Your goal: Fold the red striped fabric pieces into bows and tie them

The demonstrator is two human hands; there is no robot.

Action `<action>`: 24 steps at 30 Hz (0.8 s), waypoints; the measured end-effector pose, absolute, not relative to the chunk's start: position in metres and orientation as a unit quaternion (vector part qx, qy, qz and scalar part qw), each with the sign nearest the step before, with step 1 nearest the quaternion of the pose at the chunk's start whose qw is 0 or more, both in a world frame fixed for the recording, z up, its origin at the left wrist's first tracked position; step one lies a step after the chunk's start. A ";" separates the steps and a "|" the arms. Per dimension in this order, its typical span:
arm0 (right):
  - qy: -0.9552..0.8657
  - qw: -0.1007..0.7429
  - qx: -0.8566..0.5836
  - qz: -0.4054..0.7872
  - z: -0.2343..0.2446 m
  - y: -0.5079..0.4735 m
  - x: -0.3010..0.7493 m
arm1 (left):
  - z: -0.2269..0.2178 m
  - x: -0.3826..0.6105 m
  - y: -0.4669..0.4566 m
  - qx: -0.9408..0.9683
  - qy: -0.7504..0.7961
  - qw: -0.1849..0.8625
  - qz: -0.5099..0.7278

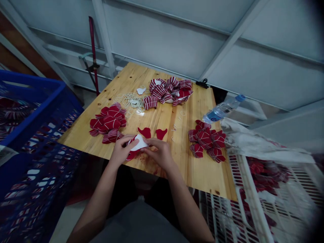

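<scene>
At the table's near edge, a small white cut piece [139, 143] with red-and-white striped cloth under it lies between my two hands. My left hand [122, 149] is closed on its left side, thumb on top. My right hand [161, 152] pinches its right edge between thumb and fingers. Just beyond my hands lie two red cut pieces [161, 134] of similar shape. To the left is a pile of red, white-lined cloth bundles [109, 121]. Farther back are a heap of pale rubber bands [130, 101] and a ring of striped cloth bundles [162, 92].
More red bundles [206, 140] lie at the table's right, beside a tilted plastic bottle [224, 109]. A blue crate [54, 92] stands at left, a white basket [255, 202] at right. A black clip [202, 83] sits at the back edge, near the grey partition [164, 44].
</scene>
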State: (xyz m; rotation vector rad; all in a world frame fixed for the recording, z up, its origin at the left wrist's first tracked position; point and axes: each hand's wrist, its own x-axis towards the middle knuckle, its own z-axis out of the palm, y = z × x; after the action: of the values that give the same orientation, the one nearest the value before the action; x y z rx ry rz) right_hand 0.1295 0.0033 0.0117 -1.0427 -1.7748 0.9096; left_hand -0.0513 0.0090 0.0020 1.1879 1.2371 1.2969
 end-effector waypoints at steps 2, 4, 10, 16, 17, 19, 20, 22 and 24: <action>-0.663 0.450 -0.445 0.400 0.007 -0.002 0.137 | -0.003 -0.046 0.009 0.479 0.495 0.504 0.521; -0.629 0.458 -0.458 0.430 0.004 -0.001 0.144 | -0.007 -0.040 0.009 0.480 0.487 0.518 0.514; -0.561 0.482 -0.556 0.380 -0.005 0.020 0.164 | -0.008 -0.032 0.013 0.496 0.494 0.490 0.520; -0.501 0.425 -0.706 0.265 -0.002 0.022 0.163 | -0.010 -0.030 0.020 0.486 0.510 0.462 0.538; -0.520 0.421 -0.708 0.227 0.003 0.019 0.160 | -0.010 -0.030 0.021 0.491 0.510 0.462 0.535; -0.570 0.430 -0.663 0.227 0.013 0.013 0.152 | -0.010 -0.029 0.021 0.512 0.501 0.468 0.517; -0.595 0.435 -0.625 0.259 0.017 0.011 0.147 | -0.010 -0.030 0.021 0.525 0.494 0.474 0.506; -0.617 0.440 -0.560 0.336 0.022 0.010 0.139 | -0.009 -0.033 0.019 0.541 0.481 0.495 0.481; -0.584 0.452 -0.548 0.392 0.022 0.011 0.132 | -0.008 -0.039 0.016 0.534 0.466 0.532 0.463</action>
State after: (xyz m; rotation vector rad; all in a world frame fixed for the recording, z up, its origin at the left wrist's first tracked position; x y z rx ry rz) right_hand 0.1322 0.0112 0.0218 -1.3550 -1.4435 0.9690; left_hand -0.0392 0.0157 -0.0085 1.2727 1.1107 1.1050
